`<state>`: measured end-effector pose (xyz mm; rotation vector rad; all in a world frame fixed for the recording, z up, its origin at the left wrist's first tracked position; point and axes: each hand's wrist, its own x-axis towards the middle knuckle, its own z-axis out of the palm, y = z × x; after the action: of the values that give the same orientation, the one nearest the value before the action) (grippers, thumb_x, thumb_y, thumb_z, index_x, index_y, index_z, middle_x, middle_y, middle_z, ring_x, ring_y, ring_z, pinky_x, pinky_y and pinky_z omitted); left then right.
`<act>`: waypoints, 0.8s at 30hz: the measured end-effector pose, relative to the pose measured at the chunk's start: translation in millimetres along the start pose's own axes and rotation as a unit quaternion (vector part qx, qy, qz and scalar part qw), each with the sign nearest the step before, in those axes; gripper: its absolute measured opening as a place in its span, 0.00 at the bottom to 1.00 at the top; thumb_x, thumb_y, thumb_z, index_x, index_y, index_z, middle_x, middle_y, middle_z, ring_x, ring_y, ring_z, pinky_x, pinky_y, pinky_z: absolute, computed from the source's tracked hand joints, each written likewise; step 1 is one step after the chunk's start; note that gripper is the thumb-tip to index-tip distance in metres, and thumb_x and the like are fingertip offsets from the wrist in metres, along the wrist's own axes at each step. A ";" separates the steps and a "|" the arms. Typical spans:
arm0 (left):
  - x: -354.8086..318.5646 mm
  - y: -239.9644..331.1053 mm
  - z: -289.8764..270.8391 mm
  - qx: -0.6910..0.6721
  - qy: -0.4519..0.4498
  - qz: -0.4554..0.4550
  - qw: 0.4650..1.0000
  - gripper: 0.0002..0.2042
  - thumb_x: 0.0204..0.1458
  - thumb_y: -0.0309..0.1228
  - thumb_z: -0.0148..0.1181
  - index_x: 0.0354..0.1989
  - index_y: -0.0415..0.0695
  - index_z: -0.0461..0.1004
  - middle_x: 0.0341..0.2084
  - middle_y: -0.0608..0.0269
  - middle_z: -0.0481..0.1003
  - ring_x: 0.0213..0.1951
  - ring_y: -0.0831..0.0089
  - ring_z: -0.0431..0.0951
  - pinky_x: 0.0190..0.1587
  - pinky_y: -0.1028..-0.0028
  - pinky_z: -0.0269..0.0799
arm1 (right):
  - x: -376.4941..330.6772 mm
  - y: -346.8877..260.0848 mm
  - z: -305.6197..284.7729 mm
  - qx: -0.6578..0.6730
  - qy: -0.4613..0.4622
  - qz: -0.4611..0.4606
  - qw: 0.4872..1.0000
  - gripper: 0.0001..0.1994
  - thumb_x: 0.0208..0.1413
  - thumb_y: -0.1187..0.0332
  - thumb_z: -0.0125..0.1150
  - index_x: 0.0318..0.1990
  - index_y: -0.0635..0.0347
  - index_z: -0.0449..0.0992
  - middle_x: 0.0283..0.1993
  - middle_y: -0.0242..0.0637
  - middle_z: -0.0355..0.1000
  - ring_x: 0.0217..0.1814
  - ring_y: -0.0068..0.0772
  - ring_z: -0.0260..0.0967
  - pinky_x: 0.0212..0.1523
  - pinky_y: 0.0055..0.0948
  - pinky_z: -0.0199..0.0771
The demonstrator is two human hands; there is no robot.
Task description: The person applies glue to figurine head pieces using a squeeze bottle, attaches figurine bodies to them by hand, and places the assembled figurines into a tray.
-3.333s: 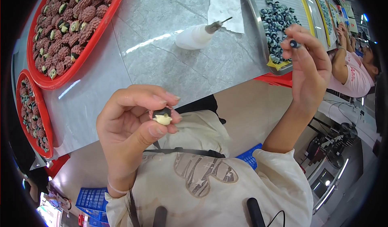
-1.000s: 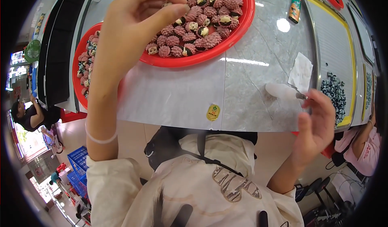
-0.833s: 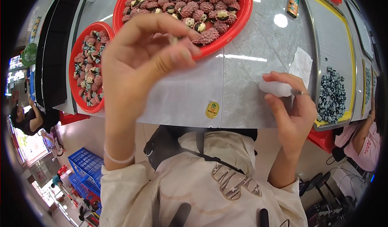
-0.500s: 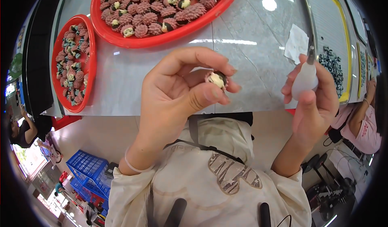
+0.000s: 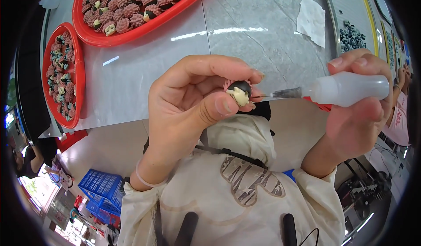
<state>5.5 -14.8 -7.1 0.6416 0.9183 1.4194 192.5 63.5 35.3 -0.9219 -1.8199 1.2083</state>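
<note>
My left hand (image 5: 193,101) pinches a small pink spiky figurine (image 5: 239,92) with a cream face and a black cap, held close in front of my chest. My right hand (image 5: 357,114) grips a white squeeze bottle (image 5: 346,88) with a thin metal needle tip. The needle tip points left and touches the figurine's side. Both hands hover over the near edge of the grey marble table (image 5: 245,31).
A large red tray (image 5: 131,33) of several pink figurines lies at the back. A smaller red tray (image 5: 46,84) stands at the left. A white paper scrap (image 5: 312,20) and a yellow-rimmed tray (image 5: 372,31) with small dark pieces lie at the right. Another person's arm (image 5: 400,114) shows far right.
My left hand took a figurine from the big tray and brought it close. My right hand picked up the squeeze bottle from the table and turned its needle onto the figurine.
</note>
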 end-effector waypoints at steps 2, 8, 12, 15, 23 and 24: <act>-0.4 0.5 0.8 -0.006 -0.003 -0.006 1.000 0.18 0.42 0.35 0.59 0.36 0.38 0.63 0.33 0.51 0.66 0.31 0.71 0.71 0.33 0.78 0.71 | -1.6 -1.0 1.4 -0.048 0.012 -0.002 0.999 0.24 0.47 0.52 0.51 0.39 0.68 0.64 0.33 0.47 0.64 0.35 0.31 0.60 0.34 0.23 0.62; -1.2 -1.7 2.2 -0.024 0.003 -0.010 1.000 0.17 0.42 0.35 0.59 0.36 0.38 0.64 0.33 0.52 0.67 0.30 0.72 0.71 0.31 0.82 0.69 | -1.9 6.5 -12.8 -0.114 -0.029 -0.224 0.967 0.24 0.46 0.54 0.52 0.39 0.71 0.64 0.31 0.50 0.64 0.29 0.32 0.59 0.27 0.24 0.61; -0.9 -2.0 2.1 -0.023 0.006 -0.007 1.000 0.17 0.41 0.34 0.59 0.36 0.38 0.64 0.33 0.52 0.67 0.30 0.72 0.71 0.31 0.82 0.68 | 1.6 4.3 -9.1 -0.110 -0.042 -0.273 0.955 0.24 0.45 0.56 0.53 0.40 0.73 0.64 0.30 0.51 0.64 0.27 0.31 0.58 0.24 0.23 0.59; -0.6 -1.5 1.8 -0.024 0.009 -0.005 1.000 0.17 0.41 0.34 0.59 0.36 0.38 0.64 0.33 0.53 0.67 0.30 0.72 0.71 0.31 0.82 0.68 | 7.5 -0.6 -0.1 -0.104 -0.052 -0.311 0.943 0.24 0.45 0.58 0.54 0.41 0.75 0.63 0.30 0.52 0.63 0.24 0.31 0.58 0.22 0.23 0.58; 2.6 -0.1 3.4 -0.008 -0.003 -0.009 1.000 0.16 0.42 0.34 0.59 0.35 0.38 0.64 0.33 0.52 0.66 0.30 0.71 0.71 0.29 0.82 0.68 | 1.6 17.4 -2.5 0.068 0.061 -0.056 0.994 0.15 0.44 0.68 0.54 0.37 0.65 0.58 0.37 0.53 0.64 0.37 0.38 0.64 0.39 0.27 0.63; 2.4 -0.7 5.1 -0.012 0.001 -0.001 1.000 0.16 0.42 0.33 0.59 0.35 0.38 0.63 0.33 0.52 0.66 0.30 0.71 0.71 0.29 0.83 0.68 | -0.4 20.4 -5.1 0.088 0.082 -0.021 0.993 0.15 0.44 0.70 0.54 0.36 0.63 0.57 0.38 0.53 0.64 0.39 0.39 0.65 0.41 0.27 0.64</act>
<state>10.0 -11.8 -5.3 0.6218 0.9031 1.4283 200.4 71.2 17.4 -0.8530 -1.5702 1.2086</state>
